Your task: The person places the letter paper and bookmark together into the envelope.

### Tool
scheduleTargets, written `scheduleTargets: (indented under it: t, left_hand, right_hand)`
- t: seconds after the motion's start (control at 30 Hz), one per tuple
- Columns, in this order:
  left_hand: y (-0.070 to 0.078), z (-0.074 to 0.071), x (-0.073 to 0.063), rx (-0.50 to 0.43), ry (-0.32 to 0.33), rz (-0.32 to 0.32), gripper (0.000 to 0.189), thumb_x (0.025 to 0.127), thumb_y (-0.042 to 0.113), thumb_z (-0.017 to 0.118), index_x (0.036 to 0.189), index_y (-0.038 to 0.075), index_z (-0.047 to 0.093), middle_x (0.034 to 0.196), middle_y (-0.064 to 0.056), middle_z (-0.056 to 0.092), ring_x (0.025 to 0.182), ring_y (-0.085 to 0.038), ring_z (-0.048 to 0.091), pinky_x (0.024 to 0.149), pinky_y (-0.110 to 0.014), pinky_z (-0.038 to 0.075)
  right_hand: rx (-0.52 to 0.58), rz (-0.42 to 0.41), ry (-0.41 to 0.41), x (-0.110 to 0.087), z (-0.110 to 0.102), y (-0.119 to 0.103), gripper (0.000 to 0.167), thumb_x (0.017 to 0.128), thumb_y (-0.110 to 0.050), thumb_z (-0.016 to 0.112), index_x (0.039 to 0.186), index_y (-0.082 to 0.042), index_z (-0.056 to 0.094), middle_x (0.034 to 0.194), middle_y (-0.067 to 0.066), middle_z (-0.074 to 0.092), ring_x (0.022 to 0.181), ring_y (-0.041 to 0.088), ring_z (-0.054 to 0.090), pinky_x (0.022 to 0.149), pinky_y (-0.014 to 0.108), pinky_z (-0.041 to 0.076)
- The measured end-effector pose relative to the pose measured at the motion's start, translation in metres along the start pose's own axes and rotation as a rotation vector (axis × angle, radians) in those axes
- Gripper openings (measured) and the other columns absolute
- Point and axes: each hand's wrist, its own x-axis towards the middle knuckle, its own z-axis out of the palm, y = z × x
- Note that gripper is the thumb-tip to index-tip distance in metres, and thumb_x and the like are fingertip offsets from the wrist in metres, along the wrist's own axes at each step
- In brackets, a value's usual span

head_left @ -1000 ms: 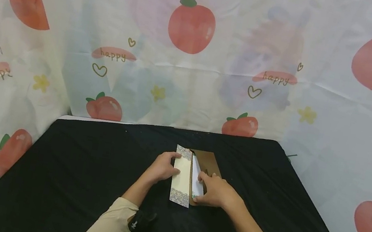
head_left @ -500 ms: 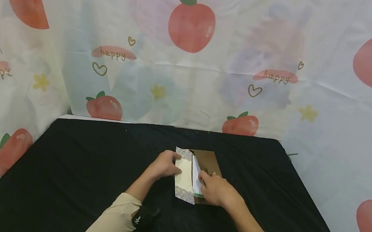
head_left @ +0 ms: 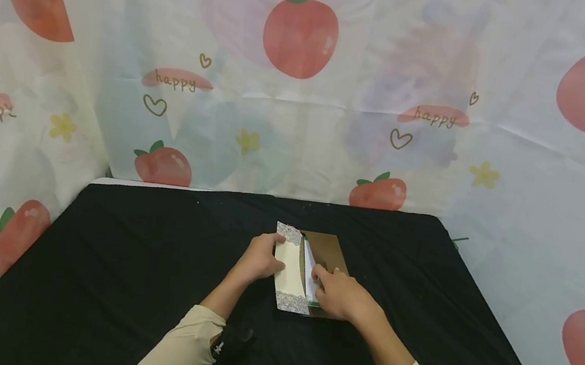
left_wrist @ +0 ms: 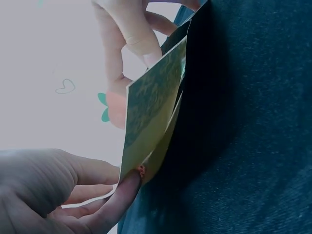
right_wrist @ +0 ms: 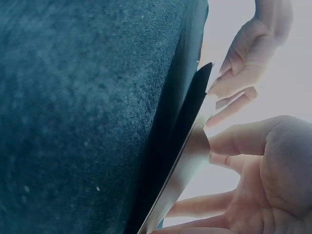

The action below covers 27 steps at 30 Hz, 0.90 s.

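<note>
A booklet-like folder lies on the black cloth in the head view, with a cream cover (head_left: 291, 269) patterned in grey lace at both ends and a brown panel (head_left: 329, 250) on the right. Between them shows a white sheet (head_left: 309, 264). My left hand (head_left: 261, 258) pinches the cover's left edge between thumb and fingers; the left wrist view shows the cover (left_wrist: 151, 102) tilted up from the cloth. My right hand (head_left: 342, 293) pinches the white sheet, its index finger bent. In the right wrist view a pale sheet (right_wrist: 183, 170) bows beside this hand's thumb.
Black cloth (head_left: 147, 287) covers the table and drops at its sides. Behind and beside it hangs a pale curtain (head_left: 289, 130) printed with red fruit. A dark wrist device (head_left: 231, 341) sits by the left sleeve.
The cover's lower end has swung right and slightly upward with my left hand's hold. My right thumb, earlier stretched toward the sheet's lower end, has drawn in toward the fingers.
</note>
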Motion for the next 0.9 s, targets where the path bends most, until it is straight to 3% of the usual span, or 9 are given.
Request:
scheduleTargets:
  t: [0.27, 0.43, 0.7, 0.9]
  left_hand:
    - [0.003, 0.010, -0.004, 0.005, 0.036, 0.022, 0.056, 0.079, -0.004, 0.081, 0.131, -0.010, 0.063, 0.128, -0.028, 0.064, 0.112, -0.037, 0.062, 0.091, -0.046, 0.054]
    - [0.001, 0.020, -0.006, -0.029, 0.053, 0.029, 0.056, 0.076, -0.003, 0.083, 0.128, -0.010, 0.064, 0.113, -0.024, 0.068, 0.099, -0.033, 0.064, 0.084, -0.043, 0.056]
    - [0.004, 0.026, -0.008, -0.040, 0.069, -0.026, 0.056, 0.077, 0.002, 0.087, 0.128, -0.005, 0.067, 0.094, -0.013, 0.066, 0.080, -0.023, 0.060, 0.072, -0.038, 0.054]
    - [0.005, 0.024, -0.005, -0.150, 0.053, -0.022, 0.056, 0.081, -0.002, 0.085, 0.132, -0.009, 0.064, 0.089, -0.014, 0.066, 0.056, -0.015, 0.063, 0.055, -0.027, 0.052]
  right_hand:
    - [0.022, 0.003, -0.004, -0.001, -0.002, 0.000, 0.014, 0.100, -0.010, 0.056, 0.114, -0.011, 0.057, 0.089, 0.010, 0.056, 0.082, 0.027, 0.053, 0.075, 0.053, 0.046]
    - [0.022, -0.007, 0.006, -0.002, -0.001, 0.000, 0.013, 0.100, -0.010, 0.056, 0.113, -0.012, 0.057, 0.086, 0.009, 0.054, 0.080, 0.026, 0.053, 0.074, 0.052, 0.046]
    - [0.025, -0.005, 0.002, -0.004, 0.001, 0.001, 0.014, 0.100, -0.010, 0.057, 0.114, -0.012, 0.058, 0.084, 0.007, 0.054, 0.079, 0.025, 0.053, 0.072, 0.051, 0.046]
    - [0.026, -0.014, 0.009, -0.003, 0.000, 0.000, 0.013, 0.099, -0.009, 0.057, 0.112, -0.011, 0.058, 0.083, 0.007, 0.053, 0.076, 0.025, 0.053, 0.069, 0.049, 0.046]
